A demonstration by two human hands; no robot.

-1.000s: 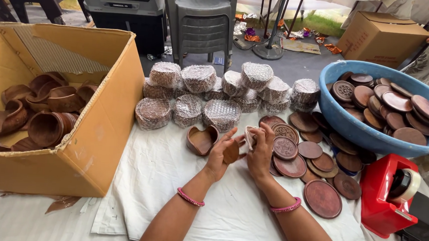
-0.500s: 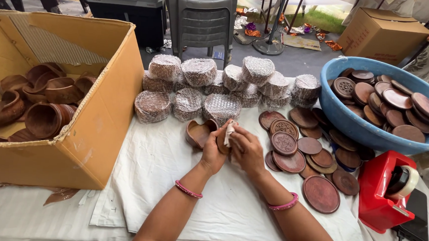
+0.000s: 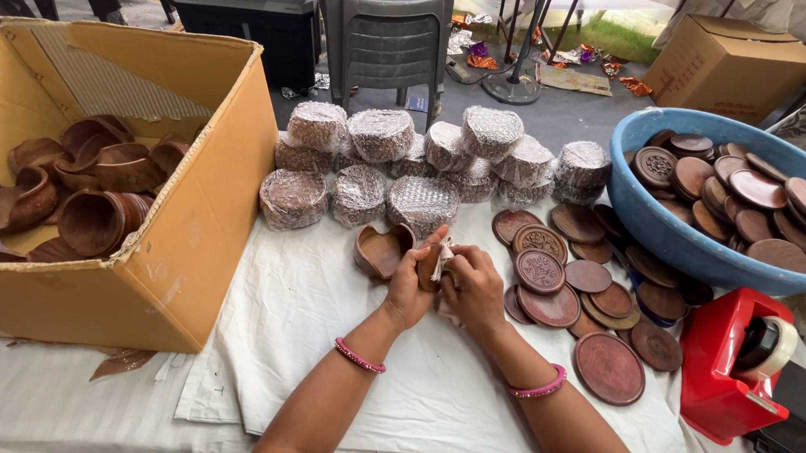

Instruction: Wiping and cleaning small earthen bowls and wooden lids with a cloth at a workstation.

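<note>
My left hand [image 3: 411,285] and my right hand [image 3: 474,285] meet over a white cloth [image 3: 321,343], both closed around a small brown clay disc [image 3: 429,264] with a bit of pale wrap at its top edge. A brown clay lamp [image 3: 381,250] lies on the cloth just left of my left hand. Loose round clay plates [image 3: 548,291] lie spread to the right of my right hand. Pink bangles are on both wrists.
Wrapped bundles [image 3: 397,175] are stacked beyond my hands. An open cardboard box [image 3: 199,205] of clay lamps stands at left. At right are a blue tub [image 3: 664,233] of plates and a red tape dispenser [image 3: 725,367]. Grey chairs [image 3: 387,30] stand behind.
My hands have drawn close together around the disc and shifted slightly left toward the clay lamp. The view has tilted a little.
</note>
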